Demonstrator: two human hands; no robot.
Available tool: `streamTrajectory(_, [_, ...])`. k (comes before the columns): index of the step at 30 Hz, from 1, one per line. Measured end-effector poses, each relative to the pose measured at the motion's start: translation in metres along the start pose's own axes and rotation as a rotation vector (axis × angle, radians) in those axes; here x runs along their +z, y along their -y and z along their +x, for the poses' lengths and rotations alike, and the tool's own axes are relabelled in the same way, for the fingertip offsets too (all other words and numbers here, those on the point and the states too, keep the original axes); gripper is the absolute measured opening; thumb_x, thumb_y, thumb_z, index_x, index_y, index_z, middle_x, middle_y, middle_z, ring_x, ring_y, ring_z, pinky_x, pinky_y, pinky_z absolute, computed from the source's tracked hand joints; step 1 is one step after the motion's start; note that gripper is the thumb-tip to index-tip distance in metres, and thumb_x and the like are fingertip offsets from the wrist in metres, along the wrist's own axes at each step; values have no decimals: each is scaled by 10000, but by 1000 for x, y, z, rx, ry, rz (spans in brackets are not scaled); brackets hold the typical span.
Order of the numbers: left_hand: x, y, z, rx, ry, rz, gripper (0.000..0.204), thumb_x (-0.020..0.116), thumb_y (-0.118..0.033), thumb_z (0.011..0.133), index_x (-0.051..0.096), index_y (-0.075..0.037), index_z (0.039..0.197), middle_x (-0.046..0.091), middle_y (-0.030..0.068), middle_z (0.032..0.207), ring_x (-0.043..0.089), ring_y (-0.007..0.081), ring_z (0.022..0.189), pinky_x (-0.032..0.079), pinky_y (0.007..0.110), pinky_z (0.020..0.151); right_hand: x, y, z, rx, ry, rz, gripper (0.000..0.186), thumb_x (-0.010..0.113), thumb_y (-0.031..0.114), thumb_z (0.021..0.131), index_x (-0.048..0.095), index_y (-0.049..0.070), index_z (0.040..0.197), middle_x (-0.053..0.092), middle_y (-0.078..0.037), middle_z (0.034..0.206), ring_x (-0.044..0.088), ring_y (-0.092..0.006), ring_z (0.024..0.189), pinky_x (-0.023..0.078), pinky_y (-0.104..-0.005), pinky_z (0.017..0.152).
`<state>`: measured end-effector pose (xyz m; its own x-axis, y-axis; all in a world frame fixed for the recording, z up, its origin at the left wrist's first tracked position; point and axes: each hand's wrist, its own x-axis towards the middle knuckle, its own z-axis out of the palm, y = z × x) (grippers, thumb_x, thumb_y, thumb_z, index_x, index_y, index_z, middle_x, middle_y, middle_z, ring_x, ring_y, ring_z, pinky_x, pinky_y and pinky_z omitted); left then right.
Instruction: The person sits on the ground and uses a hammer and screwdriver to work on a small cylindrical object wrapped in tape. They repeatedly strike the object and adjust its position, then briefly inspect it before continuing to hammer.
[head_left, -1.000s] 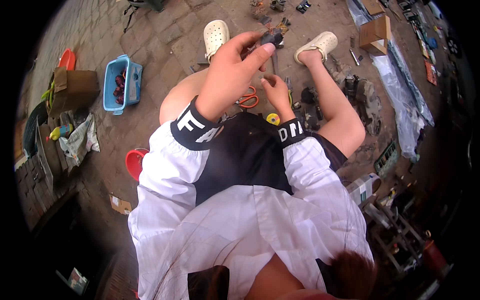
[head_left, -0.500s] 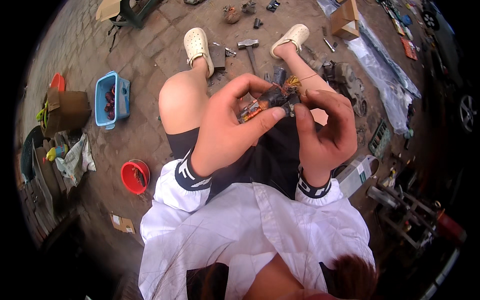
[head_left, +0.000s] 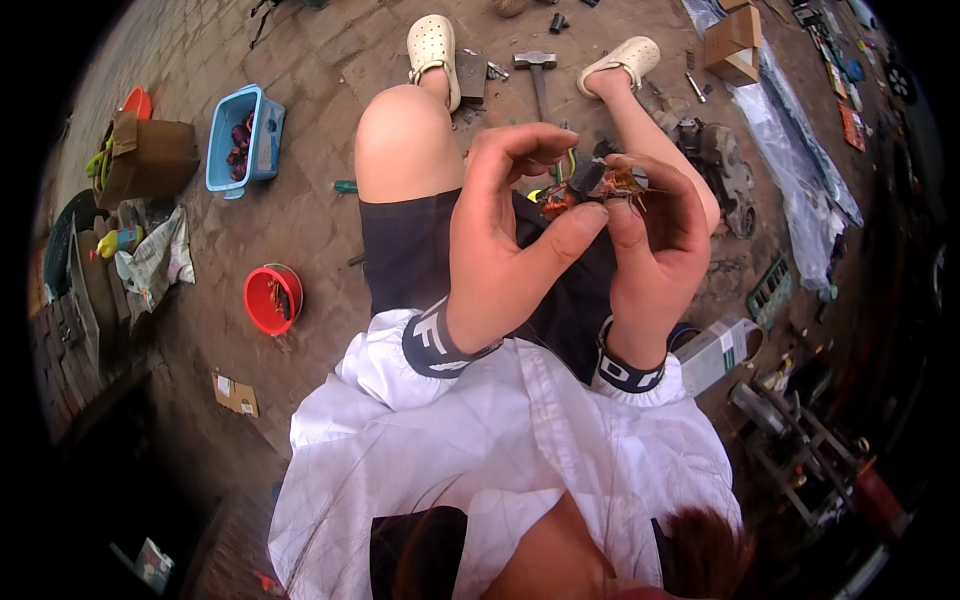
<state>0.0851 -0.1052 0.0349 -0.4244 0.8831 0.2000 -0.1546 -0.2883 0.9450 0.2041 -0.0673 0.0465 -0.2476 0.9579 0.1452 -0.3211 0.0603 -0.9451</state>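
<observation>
A small, torn dark part with copper wire windings (head_left: 584,184) is held up over my black shorts. My left hand (head_left: 500,240) is closed on it from the left, thumb along its lower side. My right hand (head_left: 657,250) grips its right end, where frayed wire sticks out. Just behind the part, green-and-yellow tool handles (head_left: 568,160) show, partly hidden by my fingers. A hammer (head_left: 535,62) lies on the ground between my feet, and a green-handled tool (head_left: 346,186) is by my left knee.
A blue bin of dark red pieces (head_left: 267,140), a cardboard box (head_left: 150,170) and a red bucket (head_left: 255,310) stand at left. At right lie greasy metal parts (head_left: 725,180), a small box (head_left: 730,50), plastic sheeting (head_left: 778,180), a socket tray (head_left: 770,290) and a metal jack-like frame (head_left: 800,450).
My right hand has risen from low between my legs to grip the part beside my left hand. Both hands now turn it differently, showing more frayed copper on its right.
</observation>
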Motion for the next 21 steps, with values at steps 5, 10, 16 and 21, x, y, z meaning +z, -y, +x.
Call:
streamTrajectory(5, [4, -16, 5, -308, 47, -152, 253, 704, -89, 837, 608, 28, 1039, 629, 17, 824, 546, 77, 755, 447, 216, 693, -2, -16, -5, -68, -48, 1, 280, 602, 81, 917, 520, -49, 1151, 576, -86, 1086, 571, -142, 989, 461, -261, 862])
streamTrajectory(10, [9, -3, 4, -441, -59, -388, 237, 684, -97, 862, 600, 33, 1042, 644, 52, 876, 600, 86, 767, 489, 214, 672, 6, -29, -10, 8, -126, -180, 406, 414, 306, 1018, 482, -36, 1225, 576, -67, 1052, 536, -109, 946, 438, -246, 840])
streamTrajectory(16, [14, 1, 7, -370, -65, -304, 236, 681, -62, 844, 594, 26, 1044, 641, 52, 898, 597, 87, 791, 490, 210, 697, -2, -35, -15, 190, -149, -223, 466, 335, 370, 1034, 489, -30, 1217, 582, -22, 879, 529, -53, 720, 427, -185, 612])
streamTrajectory(21, [21, 6, 11, -249, -49, -153, 269, 647, -42, 840, 596, 20, 1097, 644, 43, 916, 603, 85, 868, 484, 187, 654, -4, -31, -15, 195, -104, -126, 475, 307, 403, 1032, 513, -11, 1138, 567, -23, 790, 514, -62, 596, 398, -192, 500])
